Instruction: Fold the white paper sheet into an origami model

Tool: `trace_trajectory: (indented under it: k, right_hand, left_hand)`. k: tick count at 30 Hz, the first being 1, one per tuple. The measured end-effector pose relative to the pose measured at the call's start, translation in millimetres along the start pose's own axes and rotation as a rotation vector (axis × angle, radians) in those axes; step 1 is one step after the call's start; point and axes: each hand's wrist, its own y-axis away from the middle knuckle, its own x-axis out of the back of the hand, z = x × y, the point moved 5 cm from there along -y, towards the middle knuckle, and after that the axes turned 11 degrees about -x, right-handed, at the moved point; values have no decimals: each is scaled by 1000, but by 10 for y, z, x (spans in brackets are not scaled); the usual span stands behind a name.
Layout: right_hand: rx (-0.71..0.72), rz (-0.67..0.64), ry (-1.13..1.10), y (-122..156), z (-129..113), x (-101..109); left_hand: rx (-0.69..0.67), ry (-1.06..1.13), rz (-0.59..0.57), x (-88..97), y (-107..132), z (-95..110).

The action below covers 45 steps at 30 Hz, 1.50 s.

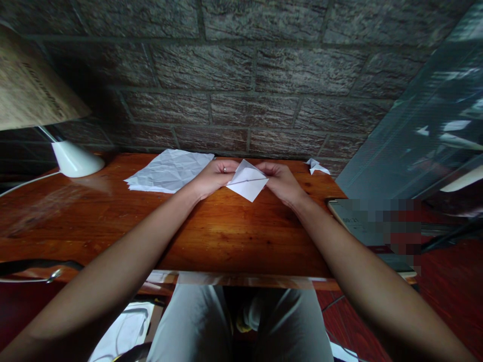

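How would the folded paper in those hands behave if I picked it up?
The folded paper is probably very light, being small and thin. It may be fairly stiff, since it holds its diamond shape between the left hand and right hand. The dark line across its middle looks like a gap, so it might open there.

folded sheet (pixel 250 189): smooth matt paper | table (pixel 241 239): glossy wood | wall (pixel 204 68): rough brick

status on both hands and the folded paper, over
Left hand and right hand pinching folded paper, one each side. Paper diamond-shaped, over wooden table. Creased sheets behind left hand, not blocking.
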Motion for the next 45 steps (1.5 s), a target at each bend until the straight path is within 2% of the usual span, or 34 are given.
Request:
trace_trajectory:
  k: [4, 8, 11, 14, 19, 37, 45]
  right_hand:
    - [27, 7, 15, 6, -15, 6]
    - [48, 12, 19, 5, -31, 25]
    - [56, 7, 31, 6, -47, 29]
    - [59, 3, 35, 5, -56, 23]
    - [67, -14, 38, 5, -49, 11]
    - [22, -42, 46, 29, -45, -3]
    - [-8, -97, -4, 40, -46, -47]
  left_hand:
    - [27, 15, 69, 29, -12, -24]
    - [86, 131, 147, 38, -20, -32]
    - [112, 212, 113, 10, -16, -19]
    - [100, 163, 78, 7, -4, -11]
    - [76, 54, 76, 12, 14, -19]
    - [40, 3, 29, -10, 12, 1]
    - [11, -37, 36, -40, 32, 16]
